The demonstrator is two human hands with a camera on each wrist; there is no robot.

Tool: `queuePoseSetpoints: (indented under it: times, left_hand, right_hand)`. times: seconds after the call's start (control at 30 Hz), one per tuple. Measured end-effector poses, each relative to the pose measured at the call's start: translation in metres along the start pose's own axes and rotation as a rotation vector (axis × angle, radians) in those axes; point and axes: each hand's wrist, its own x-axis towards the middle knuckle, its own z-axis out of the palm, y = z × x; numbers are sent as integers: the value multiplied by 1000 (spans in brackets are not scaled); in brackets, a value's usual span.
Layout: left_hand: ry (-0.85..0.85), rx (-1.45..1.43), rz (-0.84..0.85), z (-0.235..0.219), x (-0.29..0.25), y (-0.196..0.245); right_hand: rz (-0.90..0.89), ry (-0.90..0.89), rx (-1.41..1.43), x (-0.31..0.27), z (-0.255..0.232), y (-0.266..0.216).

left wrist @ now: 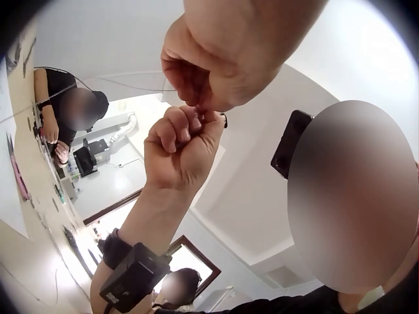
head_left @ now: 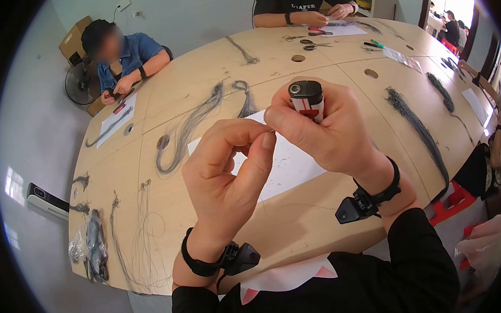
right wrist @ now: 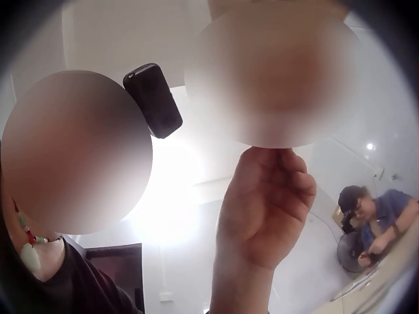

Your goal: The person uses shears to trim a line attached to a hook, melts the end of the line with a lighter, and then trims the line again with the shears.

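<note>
In front of the chest, the left hand (head_left: 228, 172) has thumb and forefinger pinched together. A thin dark strand (left wrist: 134, 86) runs up to its fingertips in the left wrist view. The right hand (head_left: 331, 132) curls round a lighter-like object (head_left: 307, 99) with a black top and white-and-red body. Its thumb and forefinger tips meet close beside the left fingertips; whether they also pinch the strand cannot be told. Under the hands lies a white sheet (head_left: 288, 168) with small dark bits. In the right wrist view, blur covers the right hand's area.
Bundles of grey strands lie on the table (head_left: 299, 227), including a long curved bundle (head_left: 189, 125), a looped one (head_left: 246, 100) and a thick one (head_left: 419, 130). Scissors (head_left: 315, 44) lie across the table. Two people sit opposite. A plastic-wrapped bundle (head_left: 96, 244) is near the left edge.
</note>
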Motion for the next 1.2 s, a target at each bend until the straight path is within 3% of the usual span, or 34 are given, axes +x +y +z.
queuePoseSetpoints:
  times: [0.07, 0.3, 0.4, 0.6, 0.67, 0.8, 0.9, 0.97, 1.07, 1.2]
  left_hand:
    - [30, -10, -18, 2, 0, 3]
    - [16, 41, -27, -4, 1, 3]
    - [48, 18, 16, -5, 2, 0]
    - [81, 11, 87, -5, 2, 1]
    - [97, 84, 121, -5, 1, 2]
    - [130, 90, 173, -8, 2, -1]
    - [172, -64, 143, -9, 3, 2]
    - [195, -177, 39, -10, 3, 6]
    - [187, -217, -1, -12, 3, 6]
    - [165, -299, -51, -10, 2, 7]
  right_hand:
    - [-92, 34, -85, 0, -1, 3]
    - [-102, 11, -27, 1, -1, -1]
    - [-22, -55, -14, 0, -3, -3]
    - [-141, -69, -136, -3, -1, 2]
    - [-276, -61, -275, -3, 0, 1]
    - [-277, -112, -292, -4, -2, 1]
    - [-146, -176, -266, -2, -1, -1]
    - [-13, -250, 73, -1, 1, 5]
    - [58, -256, 195, -4, 8, 8]
    - [195, -256, 194, -6, 8, 5]
